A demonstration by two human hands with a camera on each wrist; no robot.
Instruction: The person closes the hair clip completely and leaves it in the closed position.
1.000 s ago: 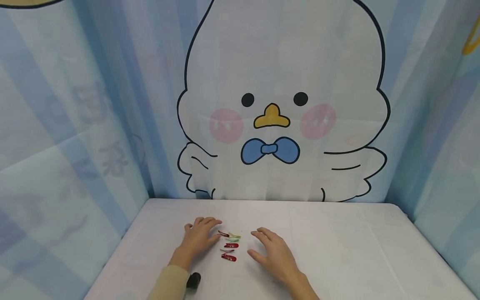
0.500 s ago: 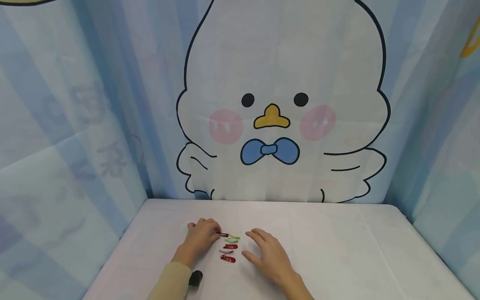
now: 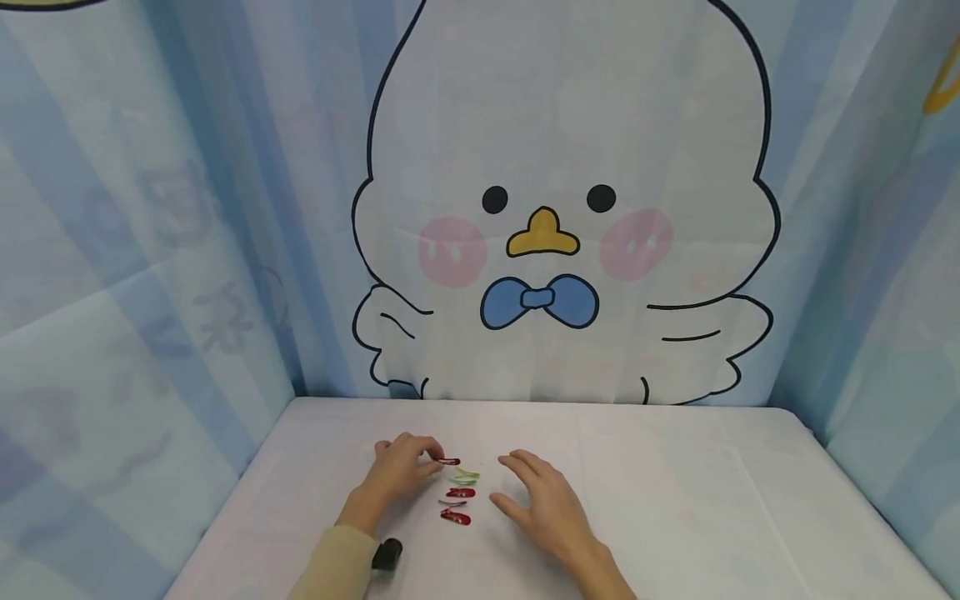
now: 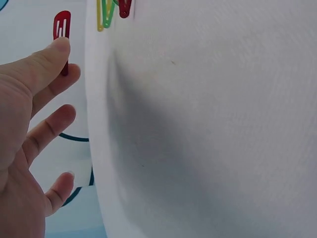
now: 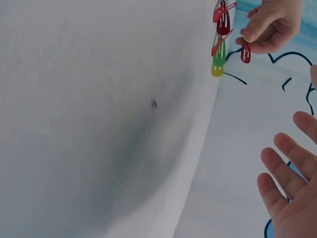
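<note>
Between thumb and index finger, my left hand [image 3: 403,463] pinches a red snap hair clip [image 4: 62,24], held up off the table at the far end of a column of clips. Its other fingers are spread loosely in the left wrist view. Below it on the table lie a yellow clip [image 5: 217,71], a green clip [image 3: 465,482], a red clip [image 3: 461,492], a thin clip seen edge-on [image 3: 453,503] and another red clip [image 3: 456,517]. To the right of the column, my right hand [image 3: 551,504] hovers with relaxed, spread fingers and holds nothing.
A black object [image 3: 387,554] lies by the left sleeve [image 3: 337,562]. The white-covered table [image 3: 712,500] ends at a curtain [image 3: 540,358] printed with a cartoon bird, and more curtain hangs on both sides.
My left hand has closed its thumb and finger on the farthest red hair clip and lifted it away from the column. My right hand has shifted only slightly.
</note>
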